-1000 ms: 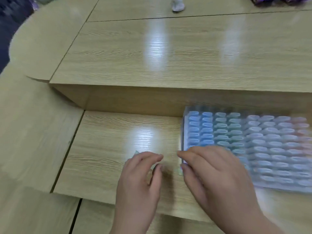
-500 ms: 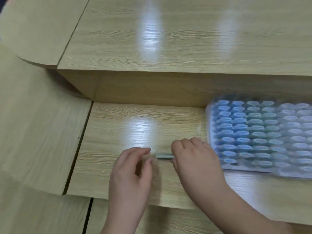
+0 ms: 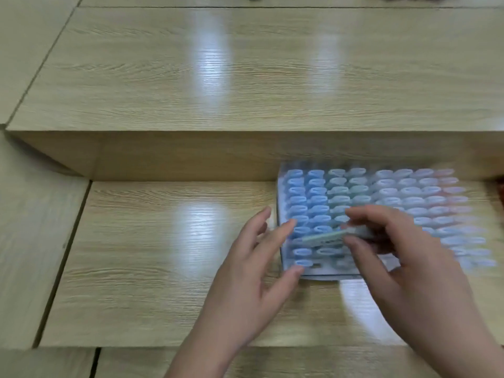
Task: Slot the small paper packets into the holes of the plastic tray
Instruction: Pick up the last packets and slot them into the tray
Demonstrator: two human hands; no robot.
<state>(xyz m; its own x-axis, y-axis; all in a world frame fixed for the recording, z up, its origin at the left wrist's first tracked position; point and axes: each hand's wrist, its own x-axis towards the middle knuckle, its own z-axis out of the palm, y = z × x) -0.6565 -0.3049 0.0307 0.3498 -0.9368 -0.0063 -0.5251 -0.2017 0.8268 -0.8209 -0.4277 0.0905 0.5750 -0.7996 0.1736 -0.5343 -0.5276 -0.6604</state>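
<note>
From the head view, a plastic tray (image 3: 321,276) lay on the low, light wood worktop (image 3: 163,255), over on the right side. Its far edge sat right up against the higher wooden step (image 3: 245,77) behind it. The tray's holes looked full of small rolled packets (image 3: 297,200) in neat rows: blue ones on the left, then greenish, then pale, and pinkish ones far to the right.

The right hand (image 3: 403,263) hung over the near left part of the tray. Its thumb and fingers (image 3: 362,214) pinched one thin, pale green paper packet (image 3: 324,237). The packet lay nearly flat and pointed to the left, just above the blue rows.

The left hand (image 3: 253,268) was at the tray's left edge. Its fingers were straight and spread wide, and it held nothing. The picture was blurry there, so I think the tips touched the tray's edge, but I could not be sure.
</note>
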